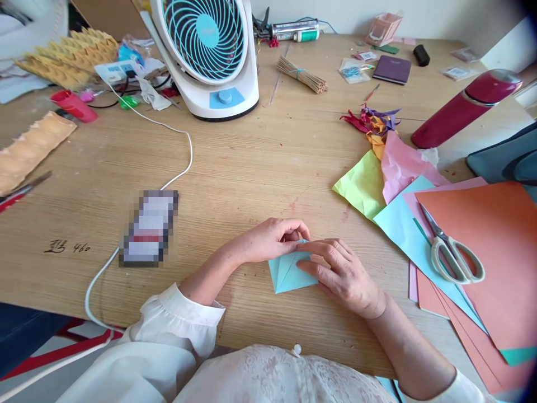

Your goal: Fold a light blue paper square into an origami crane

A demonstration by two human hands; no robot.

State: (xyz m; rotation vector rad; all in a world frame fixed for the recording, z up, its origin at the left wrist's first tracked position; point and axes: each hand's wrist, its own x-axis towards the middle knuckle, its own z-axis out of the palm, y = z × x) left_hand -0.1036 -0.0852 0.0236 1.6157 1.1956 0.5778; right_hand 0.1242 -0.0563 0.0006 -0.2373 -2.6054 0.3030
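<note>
A small light-blue folded paper (pixel 287 273) lies on the wooden table (pixel 235 168) near its front edge. My left hand (pixel 272 239) pinches the paper's top edge with curled fingers. Pressing down on the paper's right side, my right hand (pixel 342 275) has its fingers bent and laid over the fold. The upper right part of the paper is hidden under both hands.
Coloured paper sheets (pixel 495 246) lie at the right with scissors (pixel 453 254) on them. A red bottle (pixel 465 109) lies behind. A white fan (pixel 210 56) stands at the back. A phone (pixel 149 226) on a white cable (pixel 184 151) lies left. Paper scraps (pixel 375 123) and sticks (pixel 302 75) sit further back.
</note>
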